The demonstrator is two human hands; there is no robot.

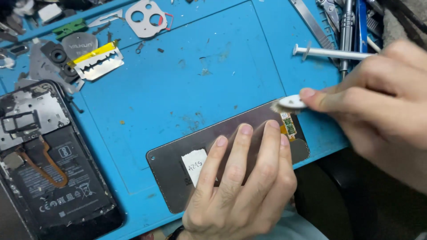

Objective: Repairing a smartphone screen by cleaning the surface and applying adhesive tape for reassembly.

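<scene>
— Where's the screen panel?

— The grey screen panel [178, 171] lies face down on the blue mat [187, 89] covering the tabletop, near the front edge. The left hand [242, 189] rests flat on it, fingers spread narrow, pinning it in place — gripping nothing.

— And the other?

— The right hand [378, 102] pinches a small white brush [287, 104] between thumb and fingertips, bristles touching the panel's top corner, just beside the little green connector board [289, 126].

— Anything on the panel?

— A white paper label [194, 164], partly under the left fingers.

— Around it?

— An opened phone [44, 164] lies well to the left; a razor blade [98, 65] with yellow tape sits above it. A white syringe [331, 52] lies beyond the right hand, beside metal tools [347, 22].
</scene>
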